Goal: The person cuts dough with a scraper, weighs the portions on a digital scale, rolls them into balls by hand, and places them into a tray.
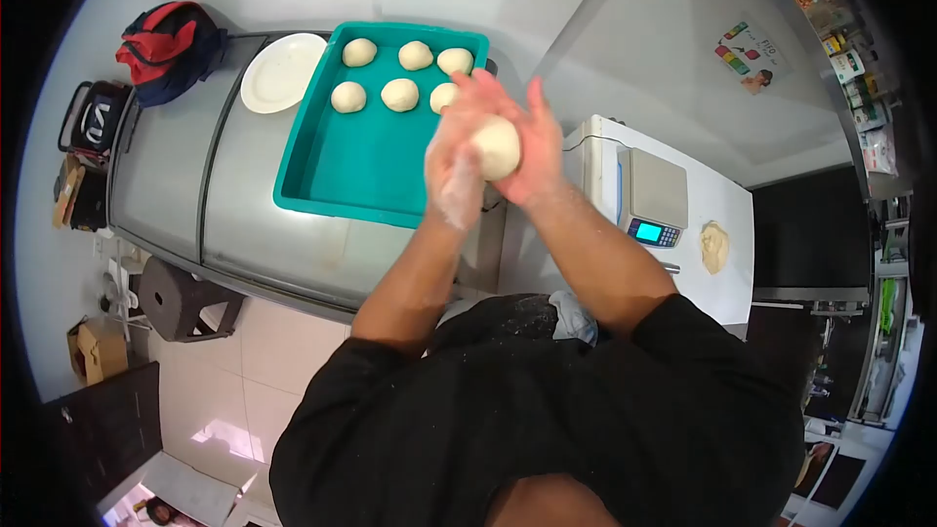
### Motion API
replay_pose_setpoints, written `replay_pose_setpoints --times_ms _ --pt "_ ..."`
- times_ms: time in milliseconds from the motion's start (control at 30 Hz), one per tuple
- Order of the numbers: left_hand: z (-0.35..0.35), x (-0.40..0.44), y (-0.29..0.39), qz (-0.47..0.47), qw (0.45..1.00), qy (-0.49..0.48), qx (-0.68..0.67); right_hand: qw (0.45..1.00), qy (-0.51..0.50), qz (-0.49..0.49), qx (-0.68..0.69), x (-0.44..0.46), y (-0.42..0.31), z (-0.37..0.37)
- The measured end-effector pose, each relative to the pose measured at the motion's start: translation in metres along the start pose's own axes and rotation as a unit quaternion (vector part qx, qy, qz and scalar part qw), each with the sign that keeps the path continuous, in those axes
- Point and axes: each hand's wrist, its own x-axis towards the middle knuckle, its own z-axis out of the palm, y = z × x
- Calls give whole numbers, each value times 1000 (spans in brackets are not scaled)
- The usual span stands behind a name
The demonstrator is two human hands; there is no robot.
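Note:
A round dough ball (496,148) is held between my two hands, above the right edge of a teal tray (366,171). My left hand (455,161), floury and a little blurred, cups the ball from the left. Against its other side lies my right hand (539,141), palm up with the thumb raised. In the tray several dough balls (399,95) sit in two rows at the far end; my fingers partly cover the nearest one on the right.
A white plate (281,73) stands left of the tray on the metal counter (256,242). At the right, a digital scale (656,197) and a flattened dough piece (714,247) rest on a white surface (727,298). A red and dark bag (171,51) is at the far left.

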Motion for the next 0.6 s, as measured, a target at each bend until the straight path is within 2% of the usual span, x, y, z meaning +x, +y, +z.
replay_pose_setpoints --times_ms 100,133,167,233,267,333,367,400,500,600 --pt "10 11 -8 -95 987 60 -116 950 246 -160 -105 29 12 1" --pt "10 13 -8 -91 987 62 -114 952 242 -157 -105 29 12 0" --pt "9 15 -7 -85 988 106 -71 927 242 -198 -208 24 11 -2" --pt "14 24 8 -72 978 196 12 841 233 -270 -406 12 8 3" --pt "21 20 15 -74 977 201 14 843 233 -264 -407 6 7 5" --pt "41 9 29 -13 985 123 117 930 73 -213 -292 -4 6 11" --pt "45 6 32 17 983 79 167 956 -9 -187 -227 -6 7 14" --pt "40 11 29 18 982 78 170 956 -10 -187 -224 -4 10 18" --pt "18 37 10 -81 982 152 -78 967 -1 -194 -166 7 26 30" --pt "19 40 6 -87 983 139 -81 965 17 -192 -178 22 0 26"
